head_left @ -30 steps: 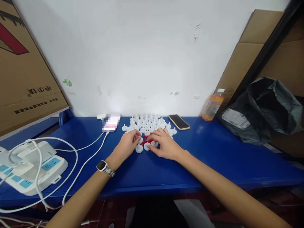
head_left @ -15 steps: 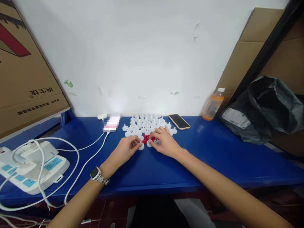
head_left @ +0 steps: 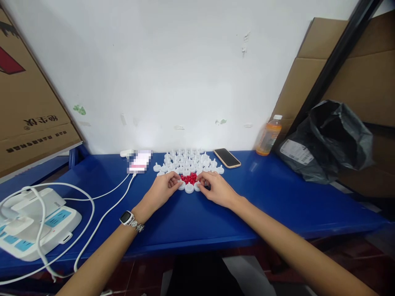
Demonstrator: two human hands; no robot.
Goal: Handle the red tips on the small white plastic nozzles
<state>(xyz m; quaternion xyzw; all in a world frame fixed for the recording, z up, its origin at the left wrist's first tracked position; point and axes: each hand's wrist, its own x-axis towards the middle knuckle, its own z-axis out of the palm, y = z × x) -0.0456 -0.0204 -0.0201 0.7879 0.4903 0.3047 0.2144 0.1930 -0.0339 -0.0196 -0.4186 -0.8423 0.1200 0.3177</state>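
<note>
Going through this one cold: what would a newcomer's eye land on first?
Probably the small bright red pieces at the middle of the blue table, set among many white stemmed discs, with the left hand and right hand on either side. Next, perhaps, the orange bottle near the wall at right and the white power strip at front left.
</note>
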